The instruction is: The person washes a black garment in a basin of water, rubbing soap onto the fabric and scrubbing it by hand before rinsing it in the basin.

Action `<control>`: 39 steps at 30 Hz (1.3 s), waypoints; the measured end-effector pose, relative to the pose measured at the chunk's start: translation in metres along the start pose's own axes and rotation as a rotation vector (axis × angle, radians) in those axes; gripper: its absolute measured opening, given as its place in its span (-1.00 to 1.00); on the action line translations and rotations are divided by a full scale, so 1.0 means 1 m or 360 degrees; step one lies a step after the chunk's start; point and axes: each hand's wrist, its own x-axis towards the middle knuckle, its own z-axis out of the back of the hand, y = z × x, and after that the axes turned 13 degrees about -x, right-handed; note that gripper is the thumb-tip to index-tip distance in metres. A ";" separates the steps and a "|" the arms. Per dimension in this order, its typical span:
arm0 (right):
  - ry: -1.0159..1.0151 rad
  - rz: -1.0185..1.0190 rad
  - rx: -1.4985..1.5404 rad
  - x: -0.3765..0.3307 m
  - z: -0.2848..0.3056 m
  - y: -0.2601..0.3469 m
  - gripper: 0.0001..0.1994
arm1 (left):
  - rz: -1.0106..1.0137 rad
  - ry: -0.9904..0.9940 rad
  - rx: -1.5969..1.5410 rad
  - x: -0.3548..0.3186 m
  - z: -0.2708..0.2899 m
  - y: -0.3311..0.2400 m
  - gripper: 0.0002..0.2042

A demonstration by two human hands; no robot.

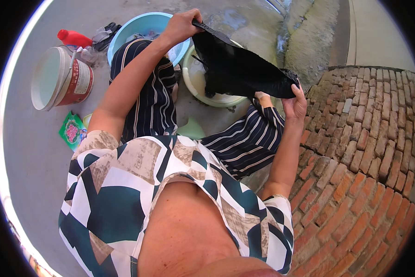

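Observation:
Between my hands a piece of black cloth [237, 64], perhaps a garment, is stretched out in the air. My left hand [183, 27] is closed on its upper left end, while my right hand [294, 104] pinches the lower right end. Below the cloth stands a pale green basin [187, 82] holding cloudy liquid; the cloth hides much of it. To its left is a light blue basin [119, 39] with wet-looking fabric [145, 36] inside, partly behind my left forearm and knee.
On the left, a white and red bucket [80, 83] lies tipped beside a red bottle [73, 38] and a dark object [106, 37]. A green packet [72, 130] rests near my left elbow. Brick paving [360, 134] covers the right, with a rough concrete strip [309, 41] beyond.

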 end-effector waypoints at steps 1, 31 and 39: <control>-0.0123 0.0036 -0.0021 0.004 0.005 0.007 -0.52 | -0.0127 -0.0008 0.0369 0.001 0.004 0.000 -0.81; 0.0985 -0.0583 -0.1655 -0.011 0.040 -0.055 -0.22 | -0.0083 0.1647 0.0952 -0.028 0.012 -0.015 -0.57; 0.1105 -0.0739 -0.1645 0.028 0.059 -0.109 -0.59 | 0.1145 0.1627 -0.0252 0.026 -0.048 0.037 -0.72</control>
